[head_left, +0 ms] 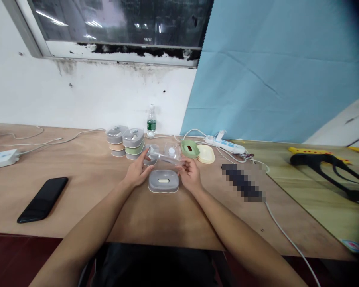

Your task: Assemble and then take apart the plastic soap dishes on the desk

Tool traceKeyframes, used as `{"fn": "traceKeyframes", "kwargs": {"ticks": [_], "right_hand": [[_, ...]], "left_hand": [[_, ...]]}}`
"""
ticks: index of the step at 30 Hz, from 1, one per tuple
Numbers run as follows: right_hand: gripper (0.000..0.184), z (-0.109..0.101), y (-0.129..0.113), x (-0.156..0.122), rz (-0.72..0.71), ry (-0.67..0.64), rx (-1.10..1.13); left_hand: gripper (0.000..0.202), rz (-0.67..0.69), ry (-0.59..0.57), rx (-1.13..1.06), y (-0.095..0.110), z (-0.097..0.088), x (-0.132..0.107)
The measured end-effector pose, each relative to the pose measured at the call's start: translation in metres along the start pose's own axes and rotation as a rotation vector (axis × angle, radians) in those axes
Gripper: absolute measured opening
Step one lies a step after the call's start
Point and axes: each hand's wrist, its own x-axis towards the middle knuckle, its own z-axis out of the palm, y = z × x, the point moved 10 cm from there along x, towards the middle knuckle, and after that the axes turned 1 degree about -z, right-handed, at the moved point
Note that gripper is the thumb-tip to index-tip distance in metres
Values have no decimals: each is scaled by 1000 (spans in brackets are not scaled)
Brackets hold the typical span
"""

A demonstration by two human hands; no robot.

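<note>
Between my two hands is a thin, clear plastic piece [166,159], held above the table and seen nearly edge-on. My left hand [136,171] grips its left end between thumb and fingers. At its right end, my right hand [190,174] pinches it with the fingertips. Just below, a grey oval-cornered box [163,187] with a cream slot in its top lies on the table. Behind the held piece are another clear plastic part [172,151] and a grey part [150,160], partly covered. A green lid [190,148] and cream lids [206,154] lie beyond my right hand.
Stacked boxes [133,139] and a water bottle [151,122] stand toward the wall. A black phone [42,200] lies left, near a power strip [2,158]. Another power strip [229,146] with cables lies back right. A pixelated dark object [242,183] and black straps [323,171] are at right.
</note>
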Motion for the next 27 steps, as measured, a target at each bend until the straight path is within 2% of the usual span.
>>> {"fn": "traceKeyframes", "kwargs": {"ticks": [3,8,13,16,27], "right_hand": [[45,11,1,-6,119,-110,37],[44,6,-1,0,117,-160,-30],[61,16,23,2,264,-258,3],[67,18,31,2,342,-291,-64],[64,21,35,-4,280,-476,-442]], "left_hand": [[61,56,11,9,10,-2,-3],[70,-39,11,-38,9,-2,-4],[64,-13,-100,-24,17,10,-5],[65,12,-159,-24,20,15,-6],[47,-14,-332,175,0,35,-4]]}}
